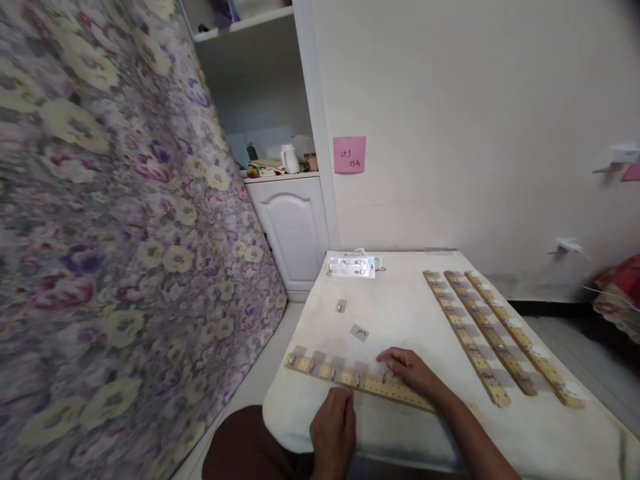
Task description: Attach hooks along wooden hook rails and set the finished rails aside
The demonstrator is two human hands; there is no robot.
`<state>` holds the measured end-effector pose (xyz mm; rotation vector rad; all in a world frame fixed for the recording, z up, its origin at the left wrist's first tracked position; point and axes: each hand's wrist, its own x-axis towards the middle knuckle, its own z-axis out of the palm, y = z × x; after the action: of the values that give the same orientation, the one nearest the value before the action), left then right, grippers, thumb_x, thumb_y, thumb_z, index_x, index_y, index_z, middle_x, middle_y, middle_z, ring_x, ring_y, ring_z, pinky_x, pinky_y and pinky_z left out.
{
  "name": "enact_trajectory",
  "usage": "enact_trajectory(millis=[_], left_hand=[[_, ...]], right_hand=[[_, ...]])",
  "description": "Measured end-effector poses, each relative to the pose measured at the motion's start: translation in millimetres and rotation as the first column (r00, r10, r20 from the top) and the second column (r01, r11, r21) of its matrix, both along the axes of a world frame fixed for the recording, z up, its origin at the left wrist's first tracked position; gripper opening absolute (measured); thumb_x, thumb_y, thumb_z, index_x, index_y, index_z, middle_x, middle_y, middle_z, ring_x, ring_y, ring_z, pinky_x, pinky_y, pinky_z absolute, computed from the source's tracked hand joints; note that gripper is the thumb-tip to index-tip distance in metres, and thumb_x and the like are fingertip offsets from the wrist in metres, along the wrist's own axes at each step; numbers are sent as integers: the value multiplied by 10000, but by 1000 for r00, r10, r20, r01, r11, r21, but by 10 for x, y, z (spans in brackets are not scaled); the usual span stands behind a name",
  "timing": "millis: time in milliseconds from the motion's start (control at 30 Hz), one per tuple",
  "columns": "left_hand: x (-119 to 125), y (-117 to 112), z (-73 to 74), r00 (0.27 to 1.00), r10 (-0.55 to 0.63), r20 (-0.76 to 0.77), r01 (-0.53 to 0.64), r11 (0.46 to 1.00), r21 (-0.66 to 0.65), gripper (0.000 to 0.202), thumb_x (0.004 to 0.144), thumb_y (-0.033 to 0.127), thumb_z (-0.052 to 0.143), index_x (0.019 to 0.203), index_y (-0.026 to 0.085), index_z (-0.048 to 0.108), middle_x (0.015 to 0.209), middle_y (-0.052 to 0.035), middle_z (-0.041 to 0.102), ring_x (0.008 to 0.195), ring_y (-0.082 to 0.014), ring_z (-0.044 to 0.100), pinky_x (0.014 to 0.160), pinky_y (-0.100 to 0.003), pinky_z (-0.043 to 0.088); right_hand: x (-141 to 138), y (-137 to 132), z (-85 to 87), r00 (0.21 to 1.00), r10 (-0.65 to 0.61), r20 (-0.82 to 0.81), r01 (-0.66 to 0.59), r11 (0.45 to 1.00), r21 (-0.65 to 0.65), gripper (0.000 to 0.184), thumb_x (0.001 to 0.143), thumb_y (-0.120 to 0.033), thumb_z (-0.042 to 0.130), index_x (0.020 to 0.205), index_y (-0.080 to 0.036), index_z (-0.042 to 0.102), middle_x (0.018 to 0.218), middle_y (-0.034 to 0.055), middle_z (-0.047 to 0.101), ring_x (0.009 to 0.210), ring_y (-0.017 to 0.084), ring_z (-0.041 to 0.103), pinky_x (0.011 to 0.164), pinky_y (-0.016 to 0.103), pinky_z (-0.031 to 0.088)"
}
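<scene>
Wooden strip (320, 368), pierced with rows of small holes, lies across the near edge of the white surface (400, 300), just in front of the person. Along its left half it carries a few small metal hooks (358, 380), each with a pale square tab behind it.

The right hand (413, 375) rests on top of the strip near its middle, fingers stretched out and loosely together, with the tips pointing left toward the nearest hook. Whether the tips nip a hook is too blurred to tell. The left hand (334, 427) sits at the near side of the strip, back upward and fingers curled under. What it holds, if anything, is hidden.

Judging by the hooks on one half and the bare holes on the other, the step in hand looks like seating hooks along this strip, partway done. Another hook would call for a fine pinch, the strip kept steady, and an aim at one small hole.

Two loose pieces lie further back on the surface, one (359, 332) near the strip and another (341, 305) beyond it. A clear plastic packet (351, 267) sits at the far edge. Three more strips (493, 337), fitted with hooks, lie side by side on the right, well apart from both hands.

A pink note (349, 155) sticks to the wall behind. A flowered mattress (125, 233) leans at the left, and a white cupboard (293, 227) stands behind it.
</scene>
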<state>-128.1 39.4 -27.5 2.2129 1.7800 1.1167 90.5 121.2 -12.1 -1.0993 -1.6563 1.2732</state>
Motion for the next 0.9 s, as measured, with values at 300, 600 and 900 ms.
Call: enact_trajectory(millis=[300,600,900], left_hand=[[281,-132,-29,986,-124,112,135,986,-98,178,889,188,409,949,234,569,857,-15,617,791,-139,608,695,-229,469],[432,-54,-53,993,-63,96,74,991,-114,174,887,206,446,991,257,576,902,-2,639,845,-140,622,718,-226,483],[470,-22,-95,1000,-18,8,19,997,-74,153,886,210,461,932,254,600,848,2,641,766,-134,631,665,-206,483]], right_hand=[[31,68,40,976,200,82,-196,979,-48,308,810,-431,530,789,-152,658,651,-6,594,597,125,483,558,227,338],[-43,69,-102,968,72,240,-87,995,55,201,785,-311,533,733,-156,650,698,9,632,669,143,533,611,231,366],[-81,37,-186,952,-46,302,32,998,52,111,743,-263,545,716,-176,607,620,-21,586,596,119,503,550,207,337]])
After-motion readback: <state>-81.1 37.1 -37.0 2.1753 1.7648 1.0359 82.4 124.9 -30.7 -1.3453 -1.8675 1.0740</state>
